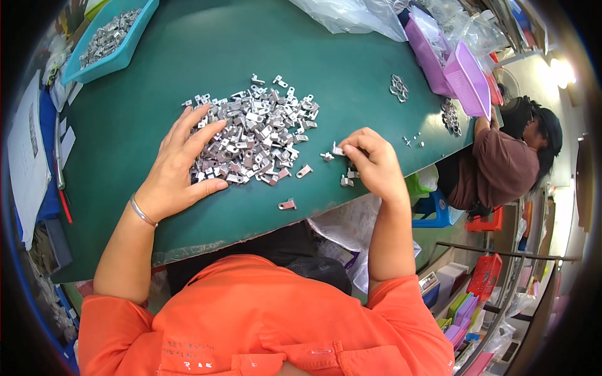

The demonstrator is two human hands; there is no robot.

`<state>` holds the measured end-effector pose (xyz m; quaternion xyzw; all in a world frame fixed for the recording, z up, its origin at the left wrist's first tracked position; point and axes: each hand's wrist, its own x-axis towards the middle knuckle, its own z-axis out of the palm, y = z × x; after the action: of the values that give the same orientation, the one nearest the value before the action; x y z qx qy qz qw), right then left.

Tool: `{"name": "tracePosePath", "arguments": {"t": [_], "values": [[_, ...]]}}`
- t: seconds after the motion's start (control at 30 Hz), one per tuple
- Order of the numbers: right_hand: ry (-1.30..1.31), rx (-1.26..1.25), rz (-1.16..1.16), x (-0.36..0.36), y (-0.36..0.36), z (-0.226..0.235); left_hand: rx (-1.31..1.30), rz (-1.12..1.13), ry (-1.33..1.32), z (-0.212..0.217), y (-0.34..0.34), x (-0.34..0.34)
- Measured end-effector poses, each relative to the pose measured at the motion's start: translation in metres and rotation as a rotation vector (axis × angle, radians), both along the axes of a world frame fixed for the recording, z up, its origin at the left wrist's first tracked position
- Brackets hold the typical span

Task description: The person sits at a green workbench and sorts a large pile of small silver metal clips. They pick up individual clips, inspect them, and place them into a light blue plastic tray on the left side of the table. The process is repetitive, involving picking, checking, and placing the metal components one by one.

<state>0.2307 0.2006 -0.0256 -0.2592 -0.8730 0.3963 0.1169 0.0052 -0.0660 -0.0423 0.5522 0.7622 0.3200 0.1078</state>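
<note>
A heap of small silvery metal brackets (257, 125), each with a hole, lies on the green tabletop. My left hand (182, 163) rests against the heap's left side, fingers spread and thumb along its near edge. To the right of the heap, my right hand (373, 160) pinches one small metal bracket (338, 150) between thumb and fingertips. Beside and below those fingers lie a few more metal pieces (347, 180), partly hidden by the hand. Two single brackets, one a loose bracket (286, 204), sit apart near the heap's front.
At the far left stands a turquoise tray (119, 62) of metal parts. Purple baskets (467, 78), plastic bags (357, 15) and small metal rings (399, 88) occupy the far right. A person in a brown shirt (505, 163) sits at the table's right edge. Papers (28, 156) lie left.
</note>
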Motion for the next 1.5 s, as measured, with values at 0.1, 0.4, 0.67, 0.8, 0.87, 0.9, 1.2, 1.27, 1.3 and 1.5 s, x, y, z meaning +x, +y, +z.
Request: {"name": "tracePosePath", "arguments": {"t": [0.1,0.4,0.67,0.8,0.87,0.9,1.2,1.27,1.3,1.5], "values": [[0.135,0.295,0.143,0.004,0.0,0.0,0.003,-0.001,0.011,-0.001,0.0,0.001],[0.235,-0.439,-0.193,0.004,-0.011,-0.009,-0.012,0.003,0.013,0.002,0.001,0.0],[0.18,0.173,0.146,0.016,-0.012,-0.018,-0.038,-0.005,0.035,0.0,0.001,-0.002],[0.231,0.265,0.218,0.045,-0.025,-0.02,-0.029,0.0,0.009,-0.001,0.0,-0.001],[0.185,0.237,0.158,0.065,-0.023,-0.016,-0.024,-0.005,0.003,-0.002,-0.001,-0.001],[0.167,0.249,0.157,0.07,-0.021,-0.014,-0.022,-0.007,0.0,-0.001,-0.002,-0.001],[0.324,0.469,0.186,-0.005,-0.058,-0.026,0.291,-0.19,0.333,0.023,0.026,0.064],[0.313,0.369,0.165,-0.003,-0.058,-0.025,0.186,-0.222,0.276,0.011,0.035,0.086],[0.297,0.324,0.167,-0.002,-0.058,-0.024,0.14,-0.236,0.253,0.004,0.036,0.093],[0.411,0.321,0.248,-0.015,-0.076,-0.034,0.2,-0.153,0.086,-0.006,0.033,0.104]]}}
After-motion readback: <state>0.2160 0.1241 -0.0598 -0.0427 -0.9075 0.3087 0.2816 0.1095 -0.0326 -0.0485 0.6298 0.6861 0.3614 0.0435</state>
